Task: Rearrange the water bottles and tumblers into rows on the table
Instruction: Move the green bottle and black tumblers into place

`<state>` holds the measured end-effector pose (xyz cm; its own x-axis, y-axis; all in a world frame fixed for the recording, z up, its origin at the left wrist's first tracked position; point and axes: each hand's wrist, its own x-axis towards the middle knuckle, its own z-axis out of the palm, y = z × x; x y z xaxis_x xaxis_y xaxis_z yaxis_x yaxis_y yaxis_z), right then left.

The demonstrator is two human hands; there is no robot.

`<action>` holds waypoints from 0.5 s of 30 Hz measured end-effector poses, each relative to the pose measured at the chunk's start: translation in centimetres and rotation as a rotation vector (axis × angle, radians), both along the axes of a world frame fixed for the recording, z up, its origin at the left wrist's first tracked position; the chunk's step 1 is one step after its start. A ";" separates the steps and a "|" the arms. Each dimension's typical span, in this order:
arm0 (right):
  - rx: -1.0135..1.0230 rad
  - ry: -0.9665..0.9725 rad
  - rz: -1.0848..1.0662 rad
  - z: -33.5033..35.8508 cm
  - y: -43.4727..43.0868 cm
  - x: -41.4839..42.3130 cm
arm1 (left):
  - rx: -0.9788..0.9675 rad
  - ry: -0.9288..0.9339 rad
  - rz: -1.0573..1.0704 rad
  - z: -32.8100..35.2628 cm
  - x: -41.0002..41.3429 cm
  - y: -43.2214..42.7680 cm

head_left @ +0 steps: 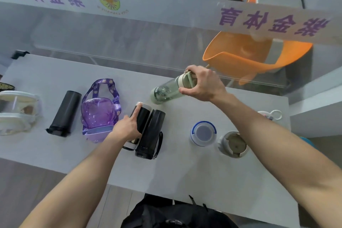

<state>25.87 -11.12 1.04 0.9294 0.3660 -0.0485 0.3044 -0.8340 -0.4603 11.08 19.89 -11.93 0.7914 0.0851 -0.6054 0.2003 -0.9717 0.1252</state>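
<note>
Black bag (pixel 177 213) is sitting at 6 o'clock below grey table (pixel 185 176). L hand (pixel 127 126) is gripping black cylindrical tumbler w/ white ends (pixel 143 118), touching black strapped bottle (pixel 150 133). R hand (pixel 203 84) at 1 o'clock is clamping clear green plastic bottle (pixel 166 91) by lid, tilted above table.

On the bench (pixel 185 181) a row runs from left to right: a wide jug (pixel 16 112) at the left edge; a slim flask (pixel 64 114); a strapped bottle (pixel 100 111); two tumblers touching side by side, the capped tumbler (pixel 143 118) left of the strapped tumbler (pixel 150 133); further right a ringed bottle (pixel 203 133) and a round-lidded bottle (pixel 234 143); behind the row, a tilted clear bottle (pixel 166 91); beyond the bench's far right, a chair (pixel 240 55).
</note>
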 end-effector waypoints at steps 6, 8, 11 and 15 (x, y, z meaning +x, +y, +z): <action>0.010 -0.062 0.029 2.1 0.1 -0.9 | 0.024 0.008 -0.040 0.0 -0.3 -0.5; -0.013 -0.059 0.068 2.3 0.1 -1.1 | 0.047 0.000 -0.051 0.0 -0.5 -0.8; -0.010 -0.056 0.104 2.6 0.3 -1.6 | 0.033 -0.015 -0.040 0.4 -0.9 -1.1; 0.003 -0.123 0.088 2.6 0.4 -1.9 | 0.013 -0.021 -0.031 0.7 -1.5 -1.3</action>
<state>23.98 -10.76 3.67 0.8924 0.4465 0.0654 0.4309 -0.8000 -0.4174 9.55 18.64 -11.21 0.8060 0.0682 -0.5880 0.1675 -0.9790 0.1162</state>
